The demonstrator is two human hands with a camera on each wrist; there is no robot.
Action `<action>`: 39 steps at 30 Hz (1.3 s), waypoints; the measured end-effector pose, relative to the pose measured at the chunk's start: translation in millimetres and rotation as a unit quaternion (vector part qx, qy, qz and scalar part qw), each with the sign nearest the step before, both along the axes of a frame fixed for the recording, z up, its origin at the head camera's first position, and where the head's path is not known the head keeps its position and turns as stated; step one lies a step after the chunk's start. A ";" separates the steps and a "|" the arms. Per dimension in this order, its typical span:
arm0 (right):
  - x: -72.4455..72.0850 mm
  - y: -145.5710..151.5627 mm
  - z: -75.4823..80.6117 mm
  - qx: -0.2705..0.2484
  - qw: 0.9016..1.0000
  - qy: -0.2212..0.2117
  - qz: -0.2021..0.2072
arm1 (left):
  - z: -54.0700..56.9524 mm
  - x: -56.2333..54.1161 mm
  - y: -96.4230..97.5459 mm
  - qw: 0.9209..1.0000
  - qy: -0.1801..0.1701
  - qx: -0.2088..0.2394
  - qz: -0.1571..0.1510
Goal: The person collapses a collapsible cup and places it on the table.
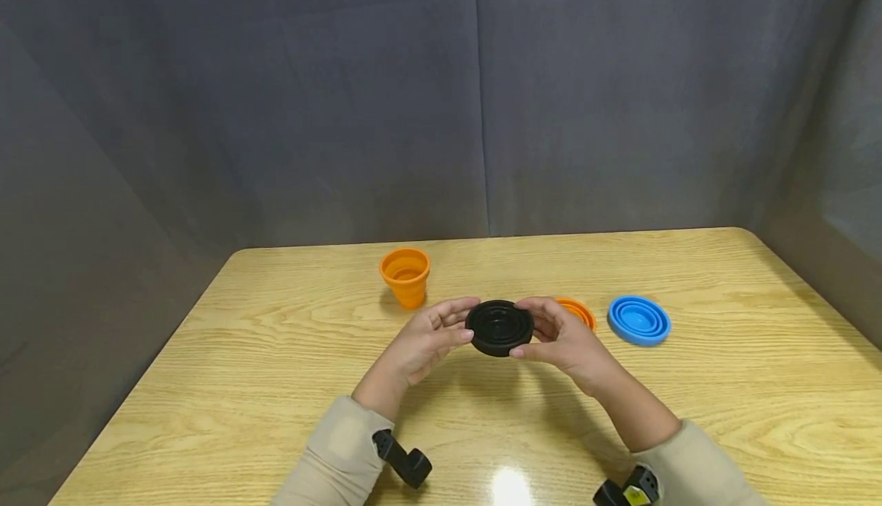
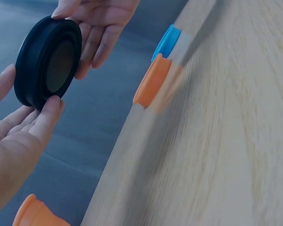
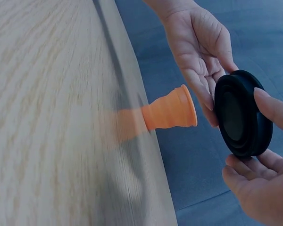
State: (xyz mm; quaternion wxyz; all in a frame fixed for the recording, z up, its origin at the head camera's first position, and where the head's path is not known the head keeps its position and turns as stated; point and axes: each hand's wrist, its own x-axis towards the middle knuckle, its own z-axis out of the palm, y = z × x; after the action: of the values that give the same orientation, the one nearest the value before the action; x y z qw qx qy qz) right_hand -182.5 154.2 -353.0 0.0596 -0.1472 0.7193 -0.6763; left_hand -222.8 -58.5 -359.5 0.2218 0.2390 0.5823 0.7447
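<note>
Between both hands, raised above the table, is a black collapsible cup (image 1: 499, 328) folded flat into a disc of concentric rings. My left hand (image 1: 432, 339) grips its left edge, thumb on the near side and fingers round the far side. The opposite edge is pinched by my right hand (image 1: 566, 344). In the left wrist view the black cup (image 2: 49, 63) shows its flat underside and grooved rim. The right wrist view has the same black cup (image 3: 243, 113) between the thumbs and fingertips of both hands.
An orange collapsible cup (image 1: 405, 278) stands expanded at the back, left of centre. Behind my right hand lies a folded orange cup (image 1: 580, 311), partly hidden. A folded blue cup (image 1: 638, 321) sits right of it. Grey curtains (image 1: 372, 108) surround the wooden table (image 1: 248, 353).
</note>
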 end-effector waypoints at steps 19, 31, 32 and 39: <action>-8.7 -7.7 -9.9 0.022 0.998 0.006 -0.054 | -0.1 -4.7 -13.0 0.998 0.003 -0.015 0.057; -14.1 -3.8 -13.5 0.031 0.995 -0.023 -0.094 | 6.5 -6.8 -35.8 0.994 0.012 -0.008 0.112; -15.1 -3.6 -14.0 0.032 0.995 -0.024 -0.095 | 7.9 -6.7 -37.9 0.993 0.015 -0.005 0.116; -19.5 -2.2 -18.0 0.026 0.994 -0.030 -0.098 | 18.3 -6.2 -50.8 0.983 0.024 0.029 0.181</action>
State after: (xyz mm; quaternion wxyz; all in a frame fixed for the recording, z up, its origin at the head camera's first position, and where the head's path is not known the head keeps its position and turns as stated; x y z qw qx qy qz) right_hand -201.9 152.0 -371.0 0.0180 -0.0539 0.7457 -0.6639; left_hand -229.0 -109.3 -341.2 0.0625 0.1536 0.5991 0.7833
